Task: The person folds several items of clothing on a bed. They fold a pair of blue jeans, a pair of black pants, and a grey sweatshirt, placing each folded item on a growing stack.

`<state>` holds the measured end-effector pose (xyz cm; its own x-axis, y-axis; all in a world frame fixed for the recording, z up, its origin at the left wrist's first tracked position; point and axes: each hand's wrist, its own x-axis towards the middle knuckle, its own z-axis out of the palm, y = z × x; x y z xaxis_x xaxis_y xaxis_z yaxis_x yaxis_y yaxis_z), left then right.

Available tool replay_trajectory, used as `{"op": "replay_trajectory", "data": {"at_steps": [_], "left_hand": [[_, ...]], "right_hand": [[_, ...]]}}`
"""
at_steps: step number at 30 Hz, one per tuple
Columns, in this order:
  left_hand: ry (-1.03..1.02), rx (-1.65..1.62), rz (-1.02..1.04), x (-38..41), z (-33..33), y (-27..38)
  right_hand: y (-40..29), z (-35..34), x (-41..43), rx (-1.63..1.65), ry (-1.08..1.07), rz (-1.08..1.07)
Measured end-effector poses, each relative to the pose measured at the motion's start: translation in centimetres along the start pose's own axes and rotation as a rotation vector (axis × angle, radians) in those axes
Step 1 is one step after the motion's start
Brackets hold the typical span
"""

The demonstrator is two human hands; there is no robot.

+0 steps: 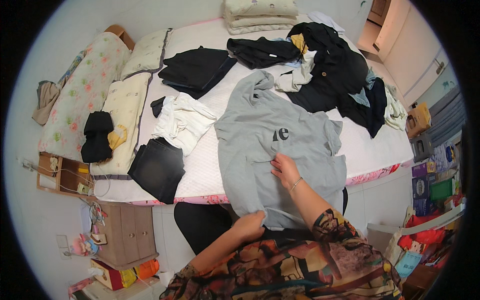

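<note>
A grey hooded sweatshirt [243, 150] with dark lettering lies spread over the bed's front edge, its lower part hanging across my lap. Near the person, my left hand [250, 225] grips a bit of the grey cloth at its lower edge. Farther up, my right hand [285, 170], with a bracelet at the wrist, rests on the chest of the sweatshirt just below the lettering. Its fingers are slightly spread and touch the fabric; whether they pinch it is hard to see. Left of the sweatshirt lie a crumpled white shirt [183, 120] and folded black trousers [157, 168].
A heap of mostly dark clothes [326, 71] covers the bed's far right. Folded black garments [197, 69] lie farther back, near a folded quilt [262, 17]. Pillows [123, 112] line the left side, with a black rolled garment [97, 137] on one. A nightstand [127, 232] stands front left.
</note>
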<state>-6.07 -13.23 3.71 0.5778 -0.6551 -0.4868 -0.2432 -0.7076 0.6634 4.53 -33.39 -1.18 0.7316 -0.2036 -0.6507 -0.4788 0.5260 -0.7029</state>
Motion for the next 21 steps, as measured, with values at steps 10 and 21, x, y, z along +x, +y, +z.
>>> {"op": "replay_trajectory", "data": {"at_steps": [10, 21], "left_hand": [[0.049, -0.324, 0.035, -0.5, -3.1, -3.0], [0.113, -0.838, -0.153, -4.0, -10.9, -1.1]], "right_hand": [[5.9, -9.2, -6.8, -1.001, -0.6, -0.397], [4.0, -7.1, -13.1, -1.02, -0.993, -0.5]]}}
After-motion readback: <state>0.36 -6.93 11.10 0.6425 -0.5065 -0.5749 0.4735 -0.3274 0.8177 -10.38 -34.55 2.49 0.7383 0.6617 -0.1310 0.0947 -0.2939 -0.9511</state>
